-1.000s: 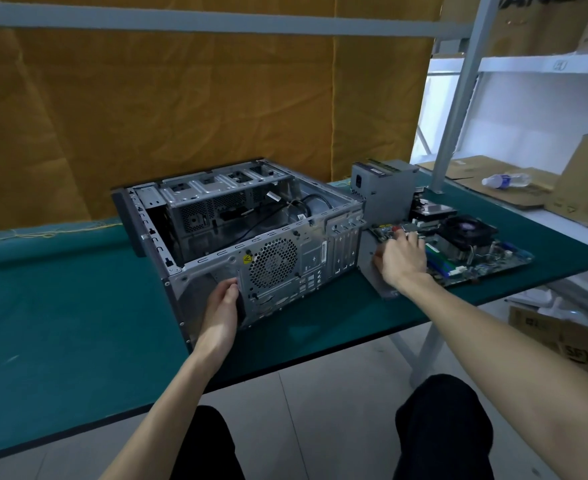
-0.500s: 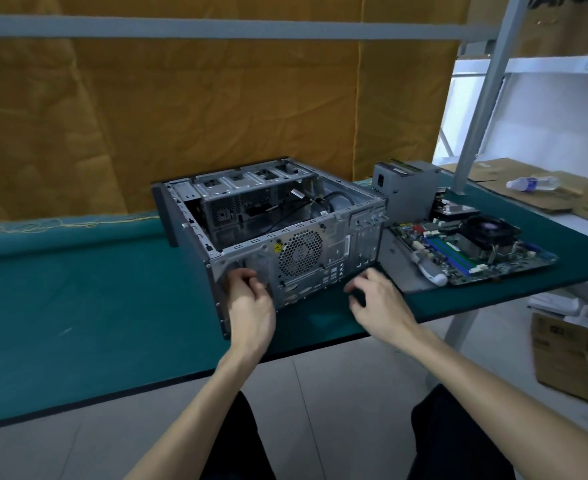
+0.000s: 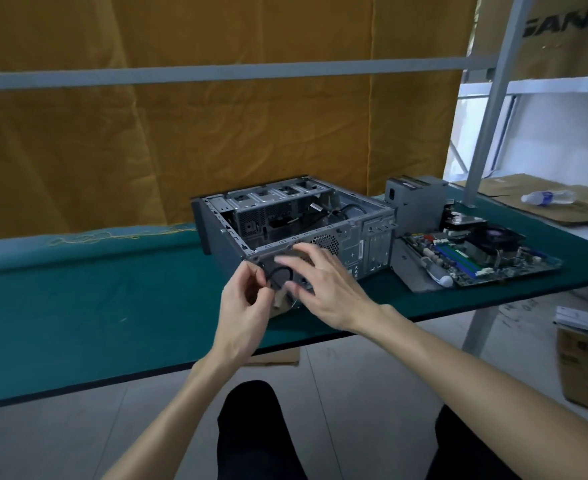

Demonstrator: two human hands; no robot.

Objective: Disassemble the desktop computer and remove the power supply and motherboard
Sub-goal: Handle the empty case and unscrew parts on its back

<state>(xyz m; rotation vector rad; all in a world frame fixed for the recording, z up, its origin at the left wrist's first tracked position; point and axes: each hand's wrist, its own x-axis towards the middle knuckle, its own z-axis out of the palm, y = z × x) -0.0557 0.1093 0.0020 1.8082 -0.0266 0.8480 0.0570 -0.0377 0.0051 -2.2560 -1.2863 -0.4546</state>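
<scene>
Green matting (image 3: 77, 299) covers the bench, ochre cloth hung behind.

Nearest: left hand (image 3: 242, 306), fingers curled, thumb and forefinger pinching a loop of thin black cable (image 3: 278, 273) at the near rear corner of the case (image 3: 365, 244). Right hand (image 3: 323, 285) just beside it, fingers spread and roughly straight over the rear panel; whether they press the metal I cannot tell.

Case lies on its side, open face up, drive cage and loose leads visible inside.

Beyond, to the right: motherboard (image 3: 476, 258) flat on the mat, cooler fan on it, a white-handled screwdriver (image 3: 436, 273) at its near edge. Power supply (image 3: 419, 204) stands behind it, beside the case. Both appear already out.

Handling judgement: board is stiff but fragile, so lift by bare edges. Supply is dense, rigid; grip the box sides. Cable is limp; pull at the plug, not the wire.
</scene>
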